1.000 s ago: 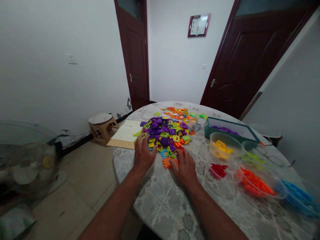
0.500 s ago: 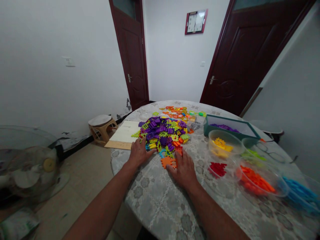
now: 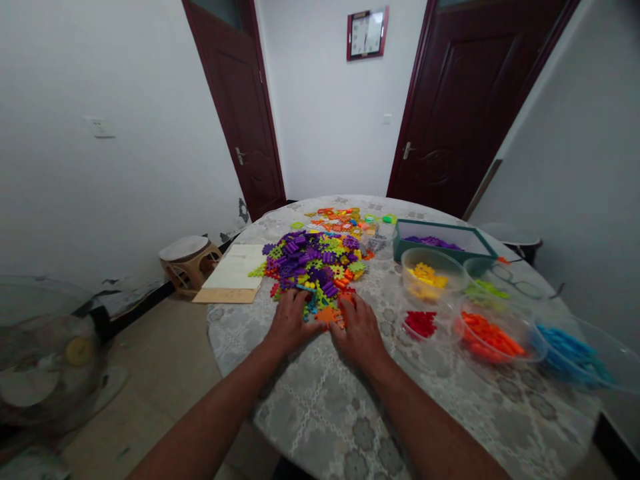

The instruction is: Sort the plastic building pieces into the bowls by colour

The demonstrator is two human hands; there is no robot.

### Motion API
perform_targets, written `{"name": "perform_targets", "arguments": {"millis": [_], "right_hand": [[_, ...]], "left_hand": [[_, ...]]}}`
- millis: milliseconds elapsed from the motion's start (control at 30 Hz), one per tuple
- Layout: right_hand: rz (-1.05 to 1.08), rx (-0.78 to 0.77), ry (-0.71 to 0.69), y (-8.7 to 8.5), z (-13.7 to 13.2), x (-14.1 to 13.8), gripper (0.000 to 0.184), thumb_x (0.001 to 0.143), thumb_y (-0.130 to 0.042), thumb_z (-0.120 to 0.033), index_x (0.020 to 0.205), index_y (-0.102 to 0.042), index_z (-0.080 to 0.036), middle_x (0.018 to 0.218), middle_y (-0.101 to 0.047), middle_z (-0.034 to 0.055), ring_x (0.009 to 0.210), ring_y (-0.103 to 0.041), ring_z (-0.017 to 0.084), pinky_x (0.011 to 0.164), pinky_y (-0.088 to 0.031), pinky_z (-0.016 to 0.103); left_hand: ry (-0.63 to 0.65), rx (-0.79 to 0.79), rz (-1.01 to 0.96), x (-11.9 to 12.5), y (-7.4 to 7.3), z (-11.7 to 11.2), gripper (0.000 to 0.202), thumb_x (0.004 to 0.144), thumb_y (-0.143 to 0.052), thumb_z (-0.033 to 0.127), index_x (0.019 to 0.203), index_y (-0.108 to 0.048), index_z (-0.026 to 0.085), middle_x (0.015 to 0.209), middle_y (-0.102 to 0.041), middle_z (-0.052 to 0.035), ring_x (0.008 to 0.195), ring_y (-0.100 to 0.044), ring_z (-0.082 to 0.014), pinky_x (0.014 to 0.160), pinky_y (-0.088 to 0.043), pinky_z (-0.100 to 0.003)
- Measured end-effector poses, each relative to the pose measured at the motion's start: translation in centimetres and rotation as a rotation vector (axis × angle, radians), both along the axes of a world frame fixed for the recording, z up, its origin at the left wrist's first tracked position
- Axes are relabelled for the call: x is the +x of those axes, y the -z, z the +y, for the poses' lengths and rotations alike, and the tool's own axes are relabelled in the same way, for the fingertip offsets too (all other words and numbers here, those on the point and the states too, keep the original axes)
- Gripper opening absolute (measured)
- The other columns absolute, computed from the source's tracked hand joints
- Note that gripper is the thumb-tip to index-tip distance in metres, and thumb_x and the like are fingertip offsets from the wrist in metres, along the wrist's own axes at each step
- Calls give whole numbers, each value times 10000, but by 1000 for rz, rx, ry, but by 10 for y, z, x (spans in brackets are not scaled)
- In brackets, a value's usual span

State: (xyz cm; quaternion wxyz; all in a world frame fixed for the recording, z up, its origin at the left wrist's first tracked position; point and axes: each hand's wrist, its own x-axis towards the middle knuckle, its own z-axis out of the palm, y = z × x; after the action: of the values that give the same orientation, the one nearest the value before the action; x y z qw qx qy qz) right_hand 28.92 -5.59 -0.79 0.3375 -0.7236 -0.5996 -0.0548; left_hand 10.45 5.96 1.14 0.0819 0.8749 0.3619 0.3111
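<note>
At the near edge of the round table (image 3: 320,420), head view, both bare hands are down on the patterned cloth, palms to the surface. Left hand (image 3: 290,323) lies flat with fingers loosely apart, fingertips resting on the near fringe of the big pile of plastic pieces (image 3: 313,260), nothing clamped in it. Right hand (image 3: 359,331) sits just beside it, to the right, its fingertips against a jagged orange piece (image 3: 329,315) that lies between the two hands at the near rim of the pile; whether those fingers pinch the piece or merely touch it, I cannot tell. The pile itself is mostly purple, shot through with green, yellow and orange, spreading toward the far side of the table. Off to the right, a row of clear bowls: yellow pieces (image 3: 426,275), red pieces (image 3: 421,324), orange pieces (image 3: 487,337), blue pieces (image 3: 573,347), and a green lot (image 3: 484,289) behind them. Farther back stands a teal box (image 3: 425,230) with purple pieces inside. Left of the pile a pale board (image 3: 231,279) overhangs the table's edge. Down on the floor at left, a small stool (image 3: 189,257) and, nearer, a fan (image 3: 45,353). High on the far wall, a clock (image 3: 367,33) between two dark doors.
</note>
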Motion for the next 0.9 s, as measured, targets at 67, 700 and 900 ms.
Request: {"name": "perform_targets", "arguments": {"millis": [67, 700, 900], "right_hand": [[8, 11, 7, -1, -1, 2, 511, 924, -691, -343, 1390, -622, -147, 1505, -532, 235, 1376, -504, 373, 1155, -444, 550], [-44, 71, 138, 1, 19, 15, 431, 1017, -553, -251, 1420, -611, -111, 1418, -593, 226, 1347, -488, 350, 1164, -399, 561], [28, 50, 48, -4, 15, 17, 270, 980, -542, -174, 1189, -709, -136, 1166, -674, 163, 1155, -564, 309, 1088, -464, 499]], "left_hand": [[56, -16, -9, 4, 0, -4, 799, 682, -933, 498, 1357, -604, 227, 1278, -587, -143, 1199, -581, -368, 1051, -505, -554], [195, 133, 52, 51, 6, -11, 897, 796, -750, 388, 1586, -415, 124, 1259, -612, -207, 1191, -559, -389, 1103, -448, -571], [212, 126, 72, 52, 6, -15, 805, 802, -747, 395, 1532, -494, 169, 1263, -615, -192, 1241, -542, -412, 1181, -377, -615]]}}
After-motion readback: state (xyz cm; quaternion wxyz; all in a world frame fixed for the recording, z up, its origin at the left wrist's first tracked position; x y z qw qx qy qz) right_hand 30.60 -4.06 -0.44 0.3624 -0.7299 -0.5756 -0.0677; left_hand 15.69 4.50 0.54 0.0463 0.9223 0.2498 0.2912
